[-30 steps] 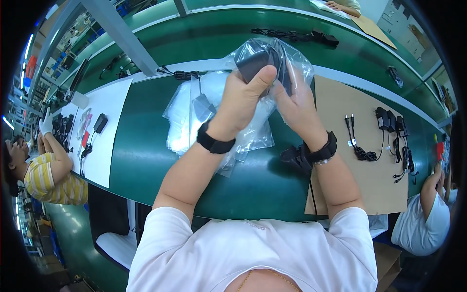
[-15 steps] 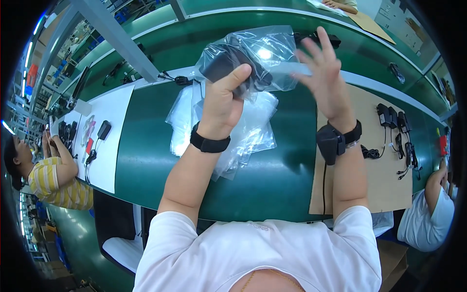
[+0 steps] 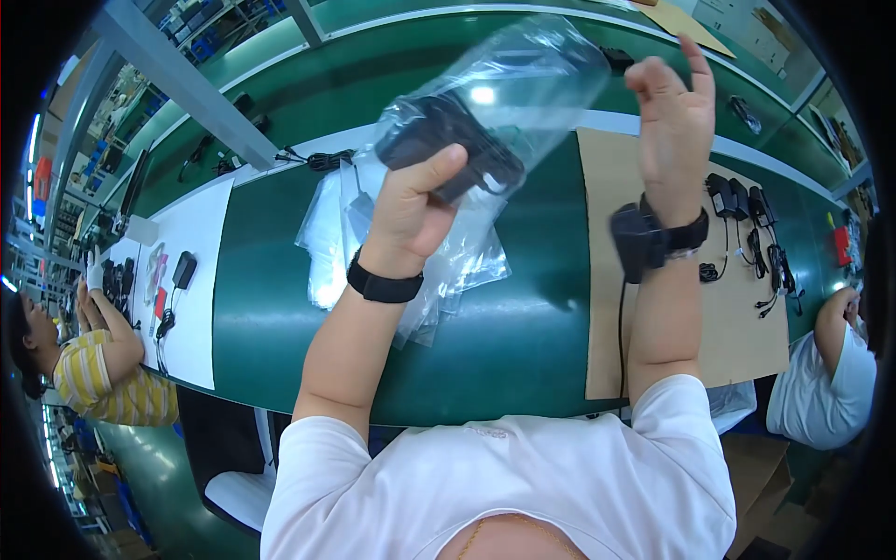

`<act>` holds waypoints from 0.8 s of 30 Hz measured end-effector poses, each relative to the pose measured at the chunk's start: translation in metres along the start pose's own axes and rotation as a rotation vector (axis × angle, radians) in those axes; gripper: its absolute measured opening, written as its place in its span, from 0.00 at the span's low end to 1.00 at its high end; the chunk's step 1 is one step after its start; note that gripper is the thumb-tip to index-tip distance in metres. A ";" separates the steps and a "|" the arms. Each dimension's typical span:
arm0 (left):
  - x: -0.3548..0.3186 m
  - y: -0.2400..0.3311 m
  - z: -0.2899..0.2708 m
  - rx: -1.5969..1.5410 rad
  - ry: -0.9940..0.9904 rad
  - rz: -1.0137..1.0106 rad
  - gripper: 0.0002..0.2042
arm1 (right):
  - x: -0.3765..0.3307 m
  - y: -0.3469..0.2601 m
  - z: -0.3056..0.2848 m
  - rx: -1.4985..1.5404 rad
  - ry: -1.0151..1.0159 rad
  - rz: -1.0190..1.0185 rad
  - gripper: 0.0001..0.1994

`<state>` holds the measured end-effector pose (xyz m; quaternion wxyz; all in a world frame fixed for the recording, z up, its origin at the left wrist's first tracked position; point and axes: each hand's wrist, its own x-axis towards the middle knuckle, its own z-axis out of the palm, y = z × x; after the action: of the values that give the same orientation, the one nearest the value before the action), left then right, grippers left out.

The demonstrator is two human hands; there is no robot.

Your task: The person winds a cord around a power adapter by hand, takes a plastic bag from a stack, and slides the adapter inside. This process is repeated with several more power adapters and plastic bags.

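My left hand (image 3: 415, 210) is closed round a clear plastic bag (image 3: 551, 70), thumb on top. Inside the bag lies a black power adapter (image 3: 425, 135), with what looks like its coiled cable beside it. The bag's far end slants up to the right. My right hand (image 3: 674, 131) is raised apart from the bag, with one finger stretched up and others bent; nothing shows in it. Below my left hand, flat clear bags (image 3: 327, 243) lie piled on the green table (image 3: 523, 345).
Several black adapters with cables (image 3: 737, 201) lie on a brown cardboard sheet (image 3: 644, 355) at right. A white sheet (image 3: 201, 317) at left bears another adapter (image 3: 185, 269). A metal post (image 3: 201, 89) rises at back left. People sit on both sides.
My right hand has moved right, away from the bag, and its spread fingers have partly bent. The bag's free end now stretches farther up and right. My left hand keeps its hold.
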<state>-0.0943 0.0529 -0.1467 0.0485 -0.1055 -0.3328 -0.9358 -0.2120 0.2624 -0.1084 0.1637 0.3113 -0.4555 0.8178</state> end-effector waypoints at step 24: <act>0.004 -0.004 0.008 0.824 0.329 0.311 0.09 | -0.077 0.043 0.068 -0.578 -0.306 -0.079 0.07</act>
<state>-0.0976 0.0606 -0.1419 0.2780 0.0237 -0.6448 -0.7116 -0.1534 0.1829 -0.1600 0.2066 0.3889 -0.6756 0.5914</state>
